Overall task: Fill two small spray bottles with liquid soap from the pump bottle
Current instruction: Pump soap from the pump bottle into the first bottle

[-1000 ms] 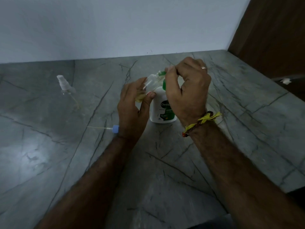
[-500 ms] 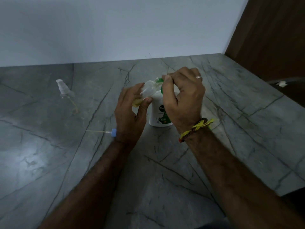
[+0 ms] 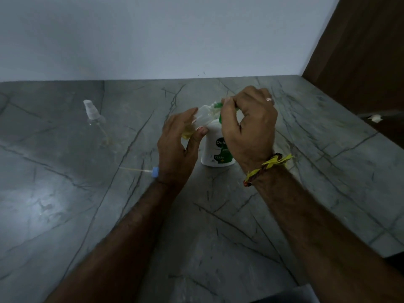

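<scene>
A grey stone countertop (image 3: 229, 237), veined with dark lines, is seen set against a plain pale wall (image 3: 166, 33). A dark brown wooden panel (image 3: 363, 51) is seen at the right, and a small white scrap (image 3: 375, 118) lies near its foot.

pump bottle (image 3: 215, 147): white body, green label, green pump
held spray bottle (image 3: 202, 118): clear, yellow liquid
far spray bottle (image 3: 93, 113): clear, white top
loose cap (image 3: 155, 172): light blue
countertop (image 3: 306, 149): grey, dark veins
wrist thread (image 3: 267, 167): yellow, red
</scene>
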